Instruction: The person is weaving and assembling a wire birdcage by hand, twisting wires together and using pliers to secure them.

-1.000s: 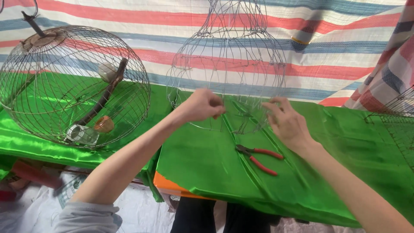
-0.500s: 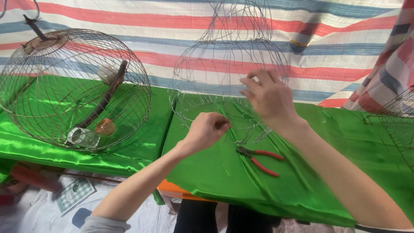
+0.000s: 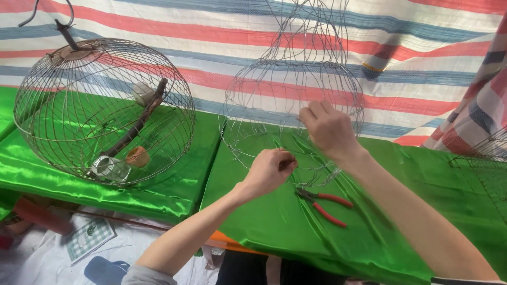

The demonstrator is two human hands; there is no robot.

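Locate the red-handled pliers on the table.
The red-handled pliers lie on the green cloth, centre-right in the head view, just below the unfinished wire cage.

An unfinished wire cage frame (image 3: 285,89) — thin bare strands, open and loosely rounded — stands upright on the green-draped counter (image 3: 422,211), its lower rim near the front edge.

The unfinished cage frame (image 3: 293,89) is thin bare metal wire, pale grey and faintly shiny, while the finished round cage (image 3: 103,108) is darker, duller wire with a rough wooden perch (image 3: 136,125) and a clear glass cup (image 3: 108,168) inside. Glossy green satin cloth (image 3: 274,232) covers the table in smooth, creased folds. The pliers (image 3: 325,205) have dark metal jaws and red, smooth plastic-coated handles; the striped backdrop (image 3: 211,31) looks like matt woven plastic sheeting.
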